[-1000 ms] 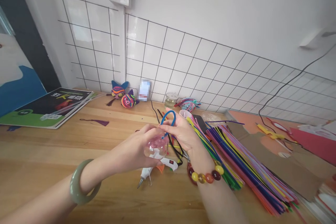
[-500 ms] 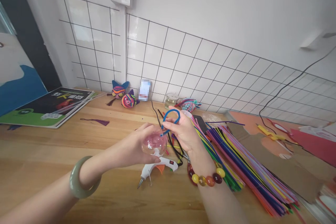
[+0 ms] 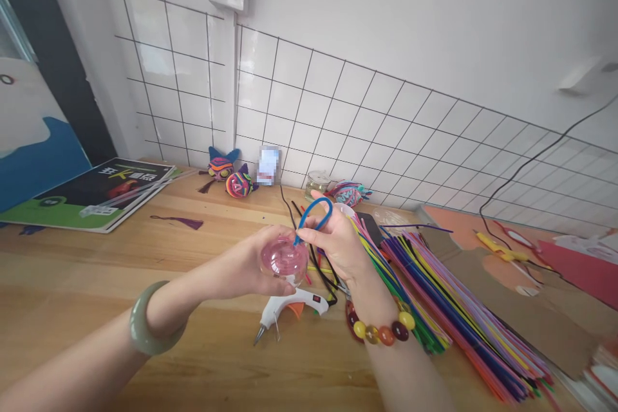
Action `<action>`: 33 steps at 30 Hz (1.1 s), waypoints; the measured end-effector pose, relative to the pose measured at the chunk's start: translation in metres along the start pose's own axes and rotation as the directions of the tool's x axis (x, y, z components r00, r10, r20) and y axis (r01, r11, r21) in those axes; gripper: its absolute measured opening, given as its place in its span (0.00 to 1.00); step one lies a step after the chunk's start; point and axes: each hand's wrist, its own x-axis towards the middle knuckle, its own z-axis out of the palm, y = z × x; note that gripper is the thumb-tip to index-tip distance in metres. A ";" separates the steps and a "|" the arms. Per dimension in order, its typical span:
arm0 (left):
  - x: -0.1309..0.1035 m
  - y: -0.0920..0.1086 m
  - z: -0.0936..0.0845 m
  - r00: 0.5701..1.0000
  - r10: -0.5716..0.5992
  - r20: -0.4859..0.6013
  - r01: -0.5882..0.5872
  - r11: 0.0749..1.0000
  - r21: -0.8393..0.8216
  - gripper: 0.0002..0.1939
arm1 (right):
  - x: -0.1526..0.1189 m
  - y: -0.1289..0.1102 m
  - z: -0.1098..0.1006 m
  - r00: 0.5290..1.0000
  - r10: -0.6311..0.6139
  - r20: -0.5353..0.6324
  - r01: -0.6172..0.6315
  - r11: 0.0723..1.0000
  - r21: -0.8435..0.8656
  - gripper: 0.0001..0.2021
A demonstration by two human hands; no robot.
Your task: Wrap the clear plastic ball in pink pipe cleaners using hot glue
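My left hand (image 3: 258, 264) is wrapped round a clear, pink-tinted ball (image 3: 284, 259), holding it above the table. A blue pipe cleaner (image 3: 329, 206) bent into a loop is pinched in my right hand (image 3: 335, 241). Its lower end meets the top right of the ball; whether it is fixed there I cannot tell. Just under the ball lies a white hot glue gun (image 3: 294, 302) with an orange trigger, its metal nozzle pointing to the lower left.
Bundles of coloured pipe cleaners (image 3: 463, 315) lie to the right, a yellow glue gun (image 3: 502, 248) beyond them on cardboard. Striped fish-like crafts (image 3: 240, 184) and a glass jar (image 3: 317, 185) stand by the wire grid. A purple tassel (image 3: 181, 221) and a book (image 3: 91, 193) lie left.
The blue loop has come down a little, so its end now meets the ball. The ball has tipped slightly, showing more of its pink top.
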 end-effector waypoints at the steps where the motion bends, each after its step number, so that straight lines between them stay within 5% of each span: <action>1: 0.000 0.001 0.000 0.999 -0.026 0.024 0.027 0.998 -0.060 0.28 | -0.001 0.000 0.001 1.000 -0.008 0.000 0.008 1.000 -0.017 0.40; 8: 0.000 0.004 -0.002 0.976 -0.191 0.109 0.216 0.924 -0.314 0.29 | -0.002 0.002 0.001 0.986 -0.152 0.062 0.160 0.971 -0.175 0.45; 15: 0.001 0.008 -0.003 0.968 -0.224 0.115 0.252 0.891 -0.378 0.27 | -0.004 0.001 -0.001 0.971 -0.214 0.102 0.235 0.924 -0.302 0.43; 33: 0.000 -0.007 -0.007 0.990 -0.116 0.081 0.139 0.906 -0.399 0.28 | 0.007 0.021 0.005 0.995 -0.101 -0.025 0.102 0.994 0.033 0.37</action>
